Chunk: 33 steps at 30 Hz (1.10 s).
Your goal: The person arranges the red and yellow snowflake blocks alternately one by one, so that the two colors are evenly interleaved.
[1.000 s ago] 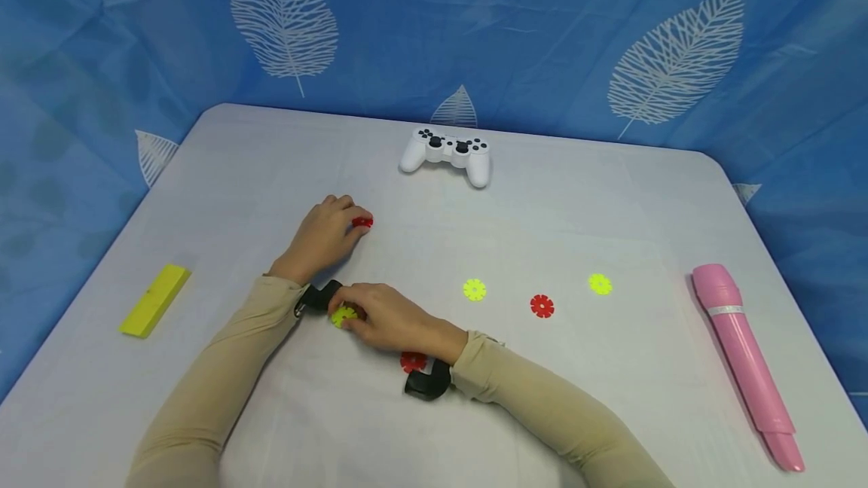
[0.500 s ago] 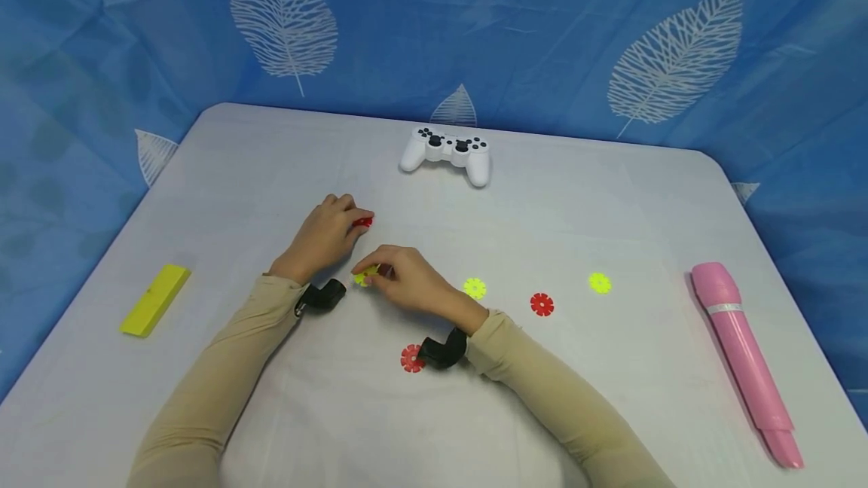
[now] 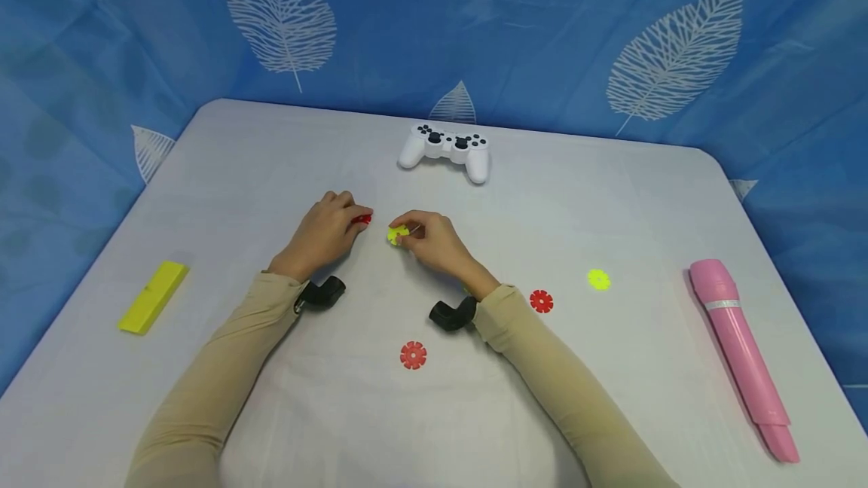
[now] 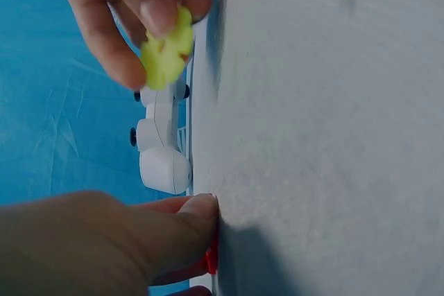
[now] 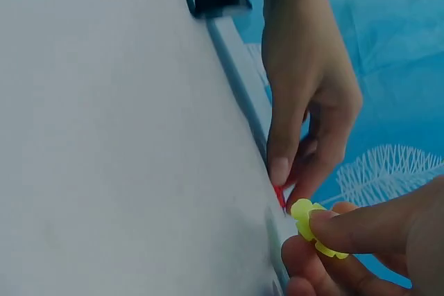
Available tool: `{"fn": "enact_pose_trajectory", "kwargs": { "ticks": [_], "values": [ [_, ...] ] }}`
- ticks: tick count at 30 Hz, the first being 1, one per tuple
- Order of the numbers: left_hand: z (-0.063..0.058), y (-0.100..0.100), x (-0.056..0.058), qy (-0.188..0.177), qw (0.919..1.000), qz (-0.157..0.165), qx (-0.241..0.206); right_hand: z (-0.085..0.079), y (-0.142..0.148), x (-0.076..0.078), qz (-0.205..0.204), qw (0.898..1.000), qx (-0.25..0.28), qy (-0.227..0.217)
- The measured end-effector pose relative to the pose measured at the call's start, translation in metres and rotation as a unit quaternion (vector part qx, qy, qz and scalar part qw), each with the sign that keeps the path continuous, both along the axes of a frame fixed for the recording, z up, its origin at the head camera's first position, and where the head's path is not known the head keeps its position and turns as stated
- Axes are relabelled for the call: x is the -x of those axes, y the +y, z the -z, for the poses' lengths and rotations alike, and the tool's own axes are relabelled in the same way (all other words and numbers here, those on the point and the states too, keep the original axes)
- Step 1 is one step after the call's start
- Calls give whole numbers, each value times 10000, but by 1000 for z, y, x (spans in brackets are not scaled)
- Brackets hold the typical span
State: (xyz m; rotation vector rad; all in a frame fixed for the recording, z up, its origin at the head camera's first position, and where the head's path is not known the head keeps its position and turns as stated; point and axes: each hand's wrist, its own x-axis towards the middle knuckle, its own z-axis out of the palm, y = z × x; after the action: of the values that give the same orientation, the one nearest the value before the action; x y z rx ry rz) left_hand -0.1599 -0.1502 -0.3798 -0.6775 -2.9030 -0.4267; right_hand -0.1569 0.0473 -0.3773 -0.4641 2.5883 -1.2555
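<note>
My left hand [image 3: 324,236] rests low on the white table, its thumb and index finger pinching a red notched plastic disc [image 3: 365,219]. In the left wrist view that red disc [image 4: 212,258] stands against the tabletop, mostly covered by the fingers. Just to the right, my right hand [image 3: 437,243] pinches a yellow notched plastic disc [image 3: 397,235] between thumb and fingers. The right wrist view shows this yellow disc [image 5: 312,230] raised and tilted, with a gap between it and the left hand [image 5: 305,102].
Loose red discs lie at the front [image 3: 413,355] and right of centre [image 3: 541,301]; a yellow disc [image 3: 599,279] is farther right. A white game controller [image 3: 445,150] sits at the back, a yellow block [image 3: 154,297] at left, a pink microphone-shaped object [image 3: 742,360] at right.
My right hand has moved away from me and rightward with the yellow disc, from beside the left wrist to beside the left fingers. The front red disc is uncovered. The left hand stays put.
</note>
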Motion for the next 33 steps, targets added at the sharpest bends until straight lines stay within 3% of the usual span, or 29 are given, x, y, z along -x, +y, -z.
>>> {"fn": "enact_pose_trajectory", "kwargs": {
  "ticks": [18,33],
  "values": [
    [-2,2,0,-80,9999,-61,117,-2,-19,38,164,9984,-323,-426],
    [-2,1,-1,-197,9997,-110,100,-6,-30,41,173,9965,-734,-354]
  ]
}}
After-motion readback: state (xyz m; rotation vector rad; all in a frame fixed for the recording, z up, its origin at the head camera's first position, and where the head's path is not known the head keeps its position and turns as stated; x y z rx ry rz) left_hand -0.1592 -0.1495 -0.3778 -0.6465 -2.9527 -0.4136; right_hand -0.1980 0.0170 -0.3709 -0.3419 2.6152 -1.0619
